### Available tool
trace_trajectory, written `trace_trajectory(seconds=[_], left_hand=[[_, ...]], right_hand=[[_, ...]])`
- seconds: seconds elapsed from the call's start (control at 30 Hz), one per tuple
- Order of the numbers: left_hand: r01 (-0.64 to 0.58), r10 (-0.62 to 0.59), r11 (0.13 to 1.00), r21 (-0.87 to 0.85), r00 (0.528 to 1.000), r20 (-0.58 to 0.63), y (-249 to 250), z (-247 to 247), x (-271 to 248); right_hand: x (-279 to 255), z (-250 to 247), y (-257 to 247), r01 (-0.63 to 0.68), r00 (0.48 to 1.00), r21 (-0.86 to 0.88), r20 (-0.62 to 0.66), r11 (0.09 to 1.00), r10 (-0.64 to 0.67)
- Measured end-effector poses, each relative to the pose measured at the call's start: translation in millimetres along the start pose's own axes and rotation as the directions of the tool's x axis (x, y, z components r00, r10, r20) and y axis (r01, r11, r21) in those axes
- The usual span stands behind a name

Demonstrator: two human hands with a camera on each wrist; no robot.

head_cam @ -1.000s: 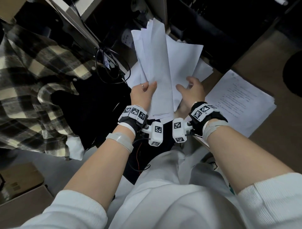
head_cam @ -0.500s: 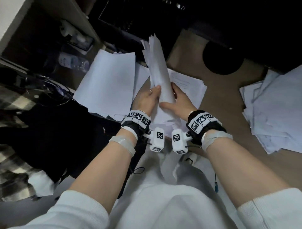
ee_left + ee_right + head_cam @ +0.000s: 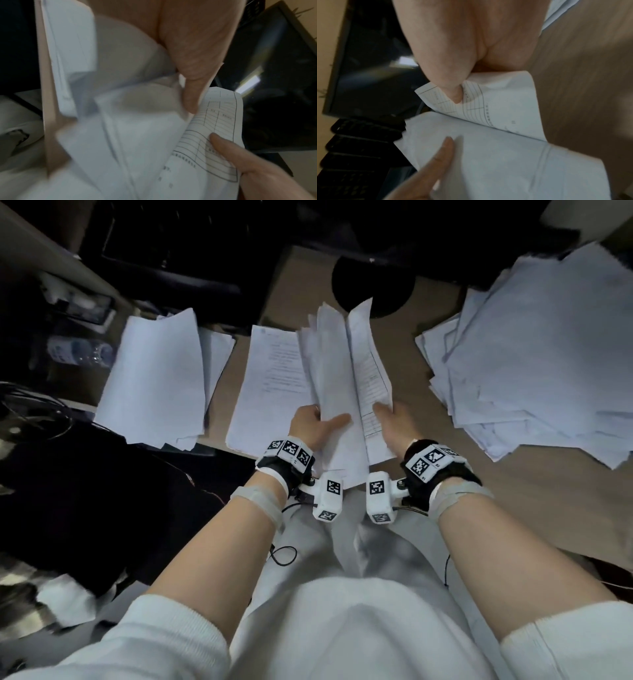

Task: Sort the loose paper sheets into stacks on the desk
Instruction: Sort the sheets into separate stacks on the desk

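My head camera looks steeply down over both forearms at the desk (image 3: pixel 394 474). Each wrist camera sits close behind its thumb, facing twelve o'clock; both share the printed sheet (image 3: pixel 217 135) and monitor (image 3: pixel 373 60).

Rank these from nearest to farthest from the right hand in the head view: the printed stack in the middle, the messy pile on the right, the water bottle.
From the right hand:
1. Printed stack, just to its left, partly under the held sheets.
2. Messy pile, across bare desk on the right.
3. Water bottle, far left, beyond the blank stack.
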State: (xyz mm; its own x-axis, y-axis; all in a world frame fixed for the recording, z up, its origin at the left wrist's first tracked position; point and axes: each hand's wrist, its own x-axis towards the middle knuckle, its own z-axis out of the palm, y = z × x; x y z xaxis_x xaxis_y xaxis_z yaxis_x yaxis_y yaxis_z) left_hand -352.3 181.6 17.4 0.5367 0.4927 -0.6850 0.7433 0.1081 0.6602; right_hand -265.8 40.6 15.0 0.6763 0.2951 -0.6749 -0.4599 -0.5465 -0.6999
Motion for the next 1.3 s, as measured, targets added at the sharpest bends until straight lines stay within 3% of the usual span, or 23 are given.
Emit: trace_trajectory(seconds=[0.1, 0.23, 0.33, 0.5, 0.8, 0.9, 1.03, 1.3], left_hand=[[0.040, -0.040, 0.999, 0.005, 0.994, -0.101, -0.8, 18.5, -4.1], [0.058, -0.048, 0.995, 0.080, 0.991, -0.125, -4.8, 26.1, 0.1], [0.058, -0.046, 0.993, 0.105, 0.992, -0.114, -11.0, 30.0, 8.7], [0.051, -0.040, 0.988, 0.145, 0.996, -0.078, -18.8, 26.6, 37.4], [0.152, -0.142, 0.983, 0.099, 0.985, -0.102, -46.4, -34.4, 71.0], [0.125, -0.119, 0.987, 0.098, 0.991, -0.063, -48.6, -51.9, 75.8], [0.085, -0.080, 0.991, 0.104, 0.995, -0.055, -41.4, -59.7, 78.4], [-0.045, 0.071, 0.984, 0.171, 0.986, -0.149, -15.1, -65.2, 61.5]], right_hand=[[4.6, -21.9, 24.4, -0.082, 0.994, -0.012, -0.077, 0.997, 0.081], [9.6, -46.2, 57.8, -0.155, 0.957, -0.084, -0.260, 0.984, 0.129], [17.0, -49.1, 72.6, -0.251, 0.946, -0.095, -0.237, 0.963, 0.223], [24.8, -36.9, 62.7, -0.266, 0.950, -0.113, -0.201, 0.958, 0.240], [53.9, 18.5, 61.5, -0.282, 0.942, -0.114, -0.223, 0.953, 0.252], [48.4, 33.9, 44.6, -0.330, 0.917, -0.175, -0.293, 0.928, 0.271], [32.4, 23.5, 36.7, -0.487, 0.839, -0.272, -0.411, 0.830, 0.357], [26.0, 30.4, 28.9, -0.337, 0.871, -0.227, -0.445, 0.914, 0.210]])
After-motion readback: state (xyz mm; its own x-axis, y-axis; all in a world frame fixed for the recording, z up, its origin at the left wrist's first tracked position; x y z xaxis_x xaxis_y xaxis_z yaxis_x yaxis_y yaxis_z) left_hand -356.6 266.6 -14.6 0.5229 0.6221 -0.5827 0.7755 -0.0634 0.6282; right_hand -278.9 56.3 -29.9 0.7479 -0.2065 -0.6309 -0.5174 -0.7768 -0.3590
